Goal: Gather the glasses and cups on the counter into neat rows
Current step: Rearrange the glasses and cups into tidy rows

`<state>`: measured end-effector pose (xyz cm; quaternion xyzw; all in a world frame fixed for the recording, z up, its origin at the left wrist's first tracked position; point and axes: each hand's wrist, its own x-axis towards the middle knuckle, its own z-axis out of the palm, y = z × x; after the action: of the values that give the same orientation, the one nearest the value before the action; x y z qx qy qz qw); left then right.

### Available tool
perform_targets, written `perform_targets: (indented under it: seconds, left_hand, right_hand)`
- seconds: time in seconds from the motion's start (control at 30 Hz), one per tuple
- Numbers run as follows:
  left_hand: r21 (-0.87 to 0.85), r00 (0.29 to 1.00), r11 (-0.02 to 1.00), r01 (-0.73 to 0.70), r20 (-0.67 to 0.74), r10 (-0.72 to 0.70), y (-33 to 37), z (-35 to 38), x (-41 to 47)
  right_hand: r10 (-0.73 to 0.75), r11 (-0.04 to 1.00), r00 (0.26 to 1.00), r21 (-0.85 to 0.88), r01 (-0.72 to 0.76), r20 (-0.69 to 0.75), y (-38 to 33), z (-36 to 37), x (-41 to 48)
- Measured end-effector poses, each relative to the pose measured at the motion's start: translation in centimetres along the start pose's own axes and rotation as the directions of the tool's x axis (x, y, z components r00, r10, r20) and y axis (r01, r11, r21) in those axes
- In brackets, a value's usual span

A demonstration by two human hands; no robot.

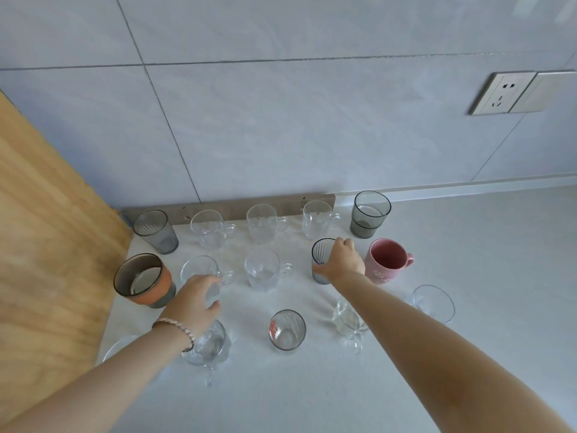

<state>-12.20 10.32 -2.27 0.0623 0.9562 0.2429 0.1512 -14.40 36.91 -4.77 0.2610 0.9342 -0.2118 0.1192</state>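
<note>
Several glasses and cups stand on the pale counter (312, 385). Along the wall runs a row: a grey ribbed glass (156, 231), three clear handled cups (263, 223) and a grey tumbler (370, 214). In the second row my left hand (196, 300) grips a clear handled cup (203, 270), beside an orange-banded glass (143, 279). My right hand (342, 260) grips a grey ribbed glass (320, 256), next to a pink mug (387, 259). A clear cup (262, 268) stands between my hands. Nearer me stand more clear cups and a small glass (287, 329).
A wooden panel (46, 245) closes the counter's left side. A tiled wall with a socket (502, 93) rises behind, with a metal strip (231, 206) at its foot. A clear glass (434, 303) stands off to the right; another rim shows at the lower left.
</note>
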Motion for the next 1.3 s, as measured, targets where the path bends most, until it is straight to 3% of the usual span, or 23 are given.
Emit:
perform_targets:
  seconds: [0.27, 0.37, 0.43, 0.5, 0.57, 0.67, 0.73, 0.83, 1.0, 1.07, 1.13, 1.2, 1.23, 1.3]
  left_hand:
    - [-0.077, 0.989, 0.991, 0.113, -0.086, -0.119, -3.6, -1.1, -2.0]
    - [-0.084, 0.967, 0.988, 0.129, -0.211, -0.144, -5.7, -2.2, -3.0]
    - [-0.001, 0.967, 0.979, 0.205, -0.152, -0.203, -7.2, -2.9, -3.7]
    - [0.131, 0.956, 0.948, 0.291, -0.003, -0.293, -8.9, -3.4, -4.3]
    - [0.166, 0.922, 0.924, 0.345, 0.126, -0.366, -10.4, -3.6, -4.8]
    - [0.113, 0.892, 0.926, 0.361, 0.249, -0.378, -12.3, -3.6, -5.2]
    - [0.065, 0.897, 0.934, 0.352, 0.261, -0.356, -13.6, -3.1, -5.4]
    - [-0.019, 0.911, 0.937, 0.350, 0.238, -0.336, -14.9, -2.4, -5.8]
    - [-0.037, 0.921, 0.929, 0.367, 0.155, -0.358, -14.9, -1.8, -6.3]
    - [-0.052, 0.903, 0.905, 0.423, 0.107, -0.416, -14.4, -1.6, -6.0]
    - [-0.076, 0.858, 0.855, 0.513, 0.045, -0.511, -13.6, -1.2, -5.6]
    - [-0.196, 0.765, 0.748, 0.634, 0.019, -0.643, -12.8, -0.7, -5.2]
    - [-0.326, 0.700, 0.650, 0.686, 0.054, -0.712, -12.7, -0.3, -5.0]
    - [-0.624, 0.576, 0.335, 0.706, 0.231, -0.784, -12.6, -0.3, -4.6]
  right_hand:
    - [-0.028, 0.992, 0.999, -0.123, 0.030, 0.019, -0.5, -0.4, -1.3]
    - [-0.278, 0.956, 0.960, -0.105, 0.275, -0.017, -3.4, 0.2, -4.3]
    - [-0.441, 0.895, 0.897, -0.059, 0.441, 0.023, -6.2, 1.3, -7.2]
    - [-0.538, 0.837, 0.830, -0.021, 0.546, 0.147, -9.1, 3.2, -10.2]
    - [-0.531, 0.821, 0.788, -0.038, 0.569, 0.313, -11.5, 5.9, -12.6]
    - [-0.367, 0.861, 0.793, -0.144, 0.487, 0.486, -13.2, 10.0, -14.4]
    - [-0.302, 0.898, 0.828, -0.150, 0.413, 0.473, -13.3, 11.9, -15.0]
    - [-0.337, 0.915, 0.861, -0.083, 0.394, 0.382, -12.6, 13.0, -15.4]
    - [-0.528, 0.796, 0.744, -0.066, 0.602, 0.409, -11.5, 12.5, -14.7]
    - [-0.523, 0.806, 0.770, -0.081, 0.586, 0.366, -11.3, 12.7, -14.9]
    - [-0.445, 0.879, 0.839, -0.024, 0.475, 0.314, -11.3, 13.0, -15.3]
    - [-0.395, 0.917, 0.874, 0.057, 0.396, 0.284, -11.2, 13.4, -15.5]
    - [-0.396, 0.917, 0.876, 0.076, 0.391, 0.275, -11.1, 13.4, -15.5]
    - [-0.411, 0.912, 0.872, 0.104, 0.398, 0.265, -11.1, 13.3, -15.4]
